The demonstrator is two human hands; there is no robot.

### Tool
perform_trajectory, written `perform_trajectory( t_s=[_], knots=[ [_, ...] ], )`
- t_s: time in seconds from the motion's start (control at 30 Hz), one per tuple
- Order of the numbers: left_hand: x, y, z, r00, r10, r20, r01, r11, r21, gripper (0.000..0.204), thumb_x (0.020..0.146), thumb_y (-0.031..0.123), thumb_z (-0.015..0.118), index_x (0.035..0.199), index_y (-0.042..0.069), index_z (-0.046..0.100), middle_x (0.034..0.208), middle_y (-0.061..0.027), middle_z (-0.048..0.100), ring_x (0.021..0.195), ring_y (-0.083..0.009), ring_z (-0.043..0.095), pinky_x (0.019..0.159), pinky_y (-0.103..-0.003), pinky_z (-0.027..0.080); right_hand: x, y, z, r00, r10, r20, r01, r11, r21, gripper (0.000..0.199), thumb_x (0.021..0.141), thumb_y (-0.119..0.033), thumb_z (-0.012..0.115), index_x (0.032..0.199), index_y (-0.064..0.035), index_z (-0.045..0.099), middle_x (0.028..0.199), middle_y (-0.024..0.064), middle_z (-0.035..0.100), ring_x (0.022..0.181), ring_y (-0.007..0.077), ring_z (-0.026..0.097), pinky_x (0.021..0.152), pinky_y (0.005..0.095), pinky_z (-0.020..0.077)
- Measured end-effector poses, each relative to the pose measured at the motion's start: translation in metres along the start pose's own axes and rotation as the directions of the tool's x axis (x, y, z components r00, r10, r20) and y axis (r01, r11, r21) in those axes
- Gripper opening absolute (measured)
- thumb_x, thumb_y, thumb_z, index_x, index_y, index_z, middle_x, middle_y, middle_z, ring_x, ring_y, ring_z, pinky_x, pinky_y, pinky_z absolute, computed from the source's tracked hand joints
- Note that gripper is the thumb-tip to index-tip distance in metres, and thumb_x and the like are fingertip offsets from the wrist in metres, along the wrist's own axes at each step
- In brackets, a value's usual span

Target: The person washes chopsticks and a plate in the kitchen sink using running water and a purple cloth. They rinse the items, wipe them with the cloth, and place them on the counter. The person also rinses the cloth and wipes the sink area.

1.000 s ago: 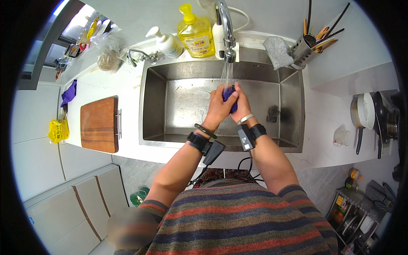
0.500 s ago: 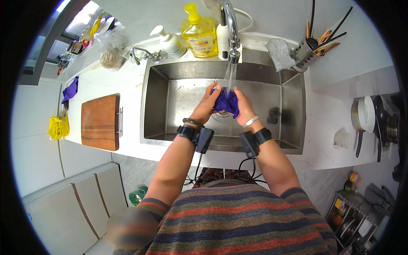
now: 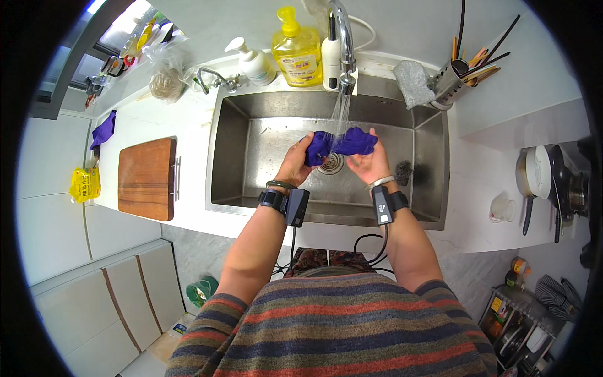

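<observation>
A wet purple cloth (image 3: 355, 141) stretches between my two hands over the steel sink (image 3: 270, 182). My left hand (image 3: 296, 160) is closed on its bunched left end. At the other end, my right hand (image 3: 372, 162) grips the cloth, palm turned up. Water from the chrome faucet (image 3: 345, 44) runs down onto the middle of the cloth. Below it the round drain (image 3: 331, 163) shows between my hands. A dark scouring pad (image 3: 403, 172) lies on the sink floor, right of my right hand.
Behind the sink stand a white pump bottle (image 3: 252, 63) and a yellow soap bottle (image 3: 298, 56). A steel utensil holder (image 3: 447, 87) is at the back right. Left on the counter lie a wooden cutting board (image 3: 147, 180) and another purple cloth (image 3: 103, 131). A cup (image 3: 502, 208) sits at right.
My hands have moved apart, the right one to the right and the left one slightly left. The cloth, bunched before, is now spread lengthwise between them under the water.
</observation>
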State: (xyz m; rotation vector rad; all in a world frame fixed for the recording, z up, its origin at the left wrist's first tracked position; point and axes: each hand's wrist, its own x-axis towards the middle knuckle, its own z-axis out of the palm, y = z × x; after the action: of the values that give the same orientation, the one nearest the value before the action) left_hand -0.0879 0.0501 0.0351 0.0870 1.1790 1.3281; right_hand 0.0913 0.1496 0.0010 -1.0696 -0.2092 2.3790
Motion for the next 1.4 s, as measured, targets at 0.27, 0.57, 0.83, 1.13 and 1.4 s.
perform_trajectory(
  t_s=[0.27,0.57,0.83,1.13,1.4],
  knots=[
    [-0.007,-0.026,0.035,0.857,0.51,-0.067,-0.378,0.712,0.592,0.028,0.091,0.021,0.061,0.115,0.008,0.057,0.097,-0.0132,0.058,0.081,-0.0222,0.057,0.066,-0.032,0.051,0.01,0.039,0.043,0.936,-0.346,-0.057,0.345,0.938,-0.033,0.04,0.087,-0.024,0.062,0.124,-0.013,0.049,0.099,0.001,0.056,0.088,0.0156,0.054,0.078,0.0337,0.0466],
    [0.012,-0.034,0.037,0.625,0.778,-0.066,-0.391,0.385,0.836,0.03,0.089,0.031,0.061,0.092,0.001,0.063,0.082,-0.0201,0.058,0.079,-0.0346,0.056,0.074,-0.041,0.047,0.013,0.059,0.065,0.888,-0.452,-0.087,0.413,0.866,-0.282,0.026,0.095,-0.025,0.054,0.091,-0.0005,0.059,0.079,0.0044,0.057,0.073,0.0137,0.051,0.066,0.0301,0.0441],
    [0.009,-0.014,0.033,0.897,0.402,-0.185,-0.237,0.789,0.566,0.036,0.093,0.034,0.055,0.087,0.0,0.063,0.077,-0.0115,0.061,0.067,-0.0206,0.054,0.064,-0.034,0.045,0.003,0.046,0.063,0.895,-0.441,-0.063,0.359,0.798,-0.485,0.026,0.093,-0.027,0.055,0.09,-0.001,0.06,0.077,0.0031,0.056,0.071,0.0137,0.051,0.065,0.0297,0.0436],
    [0.012,-0.036,0.049,0.663,0.743,-0.09,-0.339,0.405,0.849,0.033,0.092,0.032,0.055,0.09,0.0,0.062,0.079,-0.0235,0.064,0.072,-0.041,0.059,0.069,-0.043,0.048,0.004,0.052,0.059,0.896,-0.431,-0.11,0.349,0.834,-0.427,0.038,0.094,-0.038,0.055,0.093,-0.0002,0.061,0.085,0.0072,0.062,0.077,0.016,0.056,0.07,0.0304,0.0469],
    [0.014,-0.025,0.043,0.748,0.659,-0.082,-0.292,0.438,0.85,0.037,0.095,0.032,0.049,0.082,-0.001,0.06,0.076,-0.0245,0.062,0.069,-0.0406,0.058,0.064,-0.043,0.046,0.014,0.055,0.049,0.867,-0.49,-0.093,0.364,0.749,-0.554,0.036,0.093,-0.034,0.055,0.087,0.0008,0.061,0.079,0.0065,0.061,0.068,0.0158,0.056,0.064,0.0324,0.0462]
  ],
)
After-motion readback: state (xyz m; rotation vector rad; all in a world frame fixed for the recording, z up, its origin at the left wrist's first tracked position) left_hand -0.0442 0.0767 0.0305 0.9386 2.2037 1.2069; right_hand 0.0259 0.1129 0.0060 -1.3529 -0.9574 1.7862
